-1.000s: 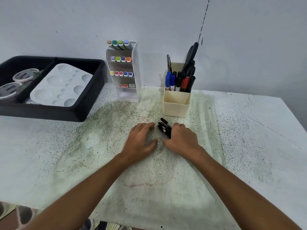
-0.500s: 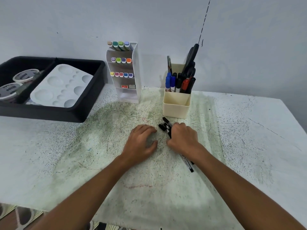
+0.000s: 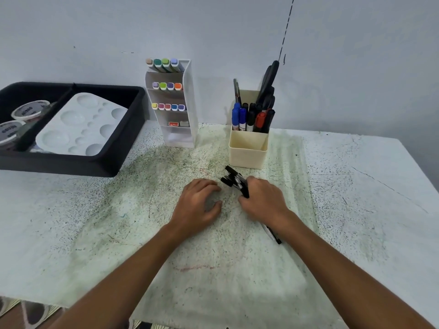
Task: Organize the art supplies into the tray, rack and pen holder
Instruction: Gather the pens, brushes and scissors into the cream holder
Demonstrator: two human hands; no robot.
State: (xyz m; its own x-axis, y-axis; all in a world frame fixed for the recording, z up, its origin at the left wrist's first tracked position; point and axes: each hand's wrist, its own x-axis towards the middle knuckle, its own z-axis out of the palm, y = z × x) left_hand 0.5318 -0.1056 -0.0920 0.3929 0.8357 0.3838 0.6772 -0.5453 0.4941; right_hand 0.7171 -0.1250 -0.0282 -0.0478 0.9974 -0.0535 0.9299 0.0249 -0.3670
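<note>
My right hand [image 3: 262,201] grips a bundle of black pens [image 3: 234,181], its caps fanning out to the far left so the bundle can go as one into the cream pen holder [image 3: 248,148] just beyond. My left hand [image 3: 198,205] rests on the table [image 3: 356,186], fingers loosely curled and holding nothing, near the caps. The white rack [image 3: 188,103] and black tray [image 3: 114,160], far left, already hold supplies.
</note>
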